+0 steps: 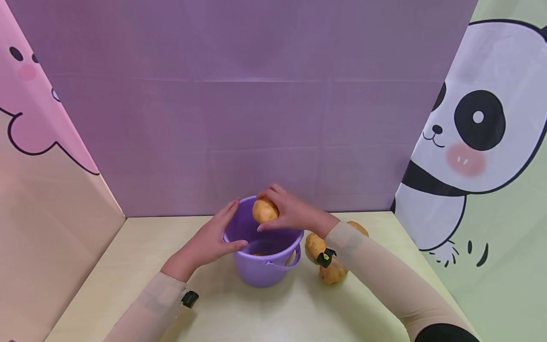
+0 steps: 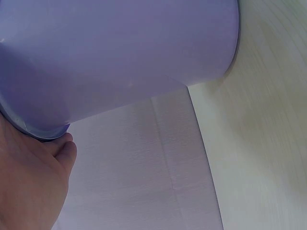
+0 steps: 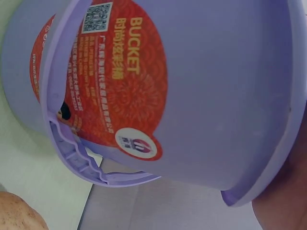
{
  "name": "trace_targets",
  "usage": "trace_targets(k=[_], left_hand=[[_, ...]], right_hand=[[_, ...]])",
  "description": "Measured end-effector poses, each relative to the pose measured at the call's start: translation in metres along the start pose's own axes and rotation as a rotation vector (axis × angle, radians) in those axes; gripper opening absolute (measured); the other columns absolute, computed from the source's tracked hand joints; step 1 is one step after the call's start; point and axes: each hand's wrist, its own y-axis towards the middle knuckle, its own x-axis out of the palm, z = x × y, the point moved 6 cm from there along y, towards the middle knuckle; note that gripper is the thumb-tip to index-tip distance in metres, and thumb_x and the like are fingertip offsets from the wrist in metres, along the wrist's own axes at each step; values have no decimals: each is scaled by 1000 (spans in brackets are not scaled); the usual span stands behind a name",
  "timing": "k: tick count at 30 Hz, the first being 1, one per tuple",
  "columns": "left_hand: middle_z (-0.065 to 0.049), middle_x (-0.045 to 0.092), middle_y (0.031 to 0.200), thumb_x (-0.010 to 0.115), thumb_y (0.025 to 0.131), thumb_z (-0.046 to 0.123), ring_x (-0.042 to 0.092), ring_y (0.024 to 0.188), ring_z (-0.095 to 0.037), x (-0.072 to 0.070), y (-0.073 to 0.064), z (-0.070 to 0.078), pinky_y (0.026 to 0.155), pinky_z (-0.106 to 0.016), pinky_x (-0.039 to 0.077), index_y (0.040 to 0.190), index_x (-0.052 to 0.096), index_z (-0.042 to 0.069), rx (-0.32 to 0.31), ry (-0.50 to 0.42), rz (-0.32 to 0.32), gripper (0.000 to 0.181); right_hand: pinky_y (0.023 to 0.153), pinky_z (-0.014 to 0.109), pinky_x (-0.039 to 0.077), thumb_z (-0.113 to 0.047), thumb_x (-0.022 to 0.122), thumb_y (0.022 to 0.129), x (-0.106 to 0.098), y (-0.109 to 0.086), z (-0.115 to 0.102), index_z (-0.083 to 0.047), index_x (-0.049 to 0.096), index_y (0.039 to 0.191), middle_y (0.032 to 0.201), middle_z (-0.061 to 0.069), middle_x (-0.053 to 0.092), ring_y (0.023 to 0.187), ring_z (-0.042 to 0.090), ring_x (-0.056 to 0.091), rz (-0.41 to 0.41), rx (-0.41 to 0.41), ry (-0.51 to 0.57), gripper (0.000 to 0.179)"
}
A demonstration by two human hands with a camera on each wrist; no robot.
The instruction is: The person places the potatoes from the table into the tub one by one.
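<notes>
A purple plastic bucket (image 1: 262,275) stands upright on the table. My left hand (image 1: 209,240) grips its left rim, the thumb reaching over the opening and the fingers along the far-left edge. The left wrist view shows fingertips (image 2: 67,146) right at the rim. Over the bucket's mouth, my right hand (image 1: 290,209) holds a tan potato (image 1: 265,210) between thumb and fingers. A small brownish patch shows low inside the bucket. The right wrist view has the bucket's red label (image 3: 139,81) and hanging handle (image 3: 55,72); the held potato is hidden there.
Right of the bucket, partly under the right forearm, lie potatoes: one beside it (image 1: 315,244), one nearer (image 1: 334,272) and one farther back (image 1: 358,228). The pale wooden table (image 1: 205,313) meets a purple backdrop (image 1: 265,118) behind the bucket. Printed panels flank both sides.
</notes>
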Motion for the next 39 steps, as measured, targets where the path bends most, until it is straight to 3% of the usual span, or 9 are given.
trace_targets(k=[7, 14, 23, 31, 39], left_hand=[[-22, 19, 182, 81, 97, 52, 25, 165, -47, 0, -1, 1, 128, -67, 30, 174, 23, -3, 0, 0, 0, 110], [-23, 20, 182, 82, 97, 45, 27, 164, -47, 0, -1, 2, 127, -68, 32, 173, 23, -3, -3, 10, 1, 108], [-21, 19, 182, 79, 97, 53, 26, 165, -47, -1, -2, 4, 128, -67, 32, 174, 23, -2, -12, 8, -6, 110], [-21, 20, 182, 81, 96, 53, 26, 165, -47, 0, -2, 3, 128, -67, 30, 174, 23, -2, -22, 2, -1, 111], [-23, 20, 181, 84, 95, 46, 25, 165, -47, -1, -1, 4, 128, -67, 30, 173, 24, -4, -20, 11, 6, 111]], right_hand=[[99, 30, 56, -39, 102, 80, 4, 1, -2, -4, 63, 143, 135, 11, 55, 115, 21, 62, -20, -17, -30, 82], [113, 43, 52, -36, 100, 83, 5, 1, -3, 1, 60, 147, 140, 22, 55, 128, 36, 61, -42, -31, 1, 84], [115, 45, 52, -33, 98, 86, -6, -6, 1, 0, 62, 144, 140, 14, 56, 131, 33, 60, 21, -29, 41, 76], [113, 55, 53, -27, 95, 91, -23, -30, 11, -1, 64, 142, 138, 16, 56, 133, 33, 61, 89, 50, 140, 65], [112, 57, 51, -25, 92, 94, -37, -67, 23, -8, 63, 142, 140, 15, 57, 133, 31, 56, 139, 87, 117, 58]])
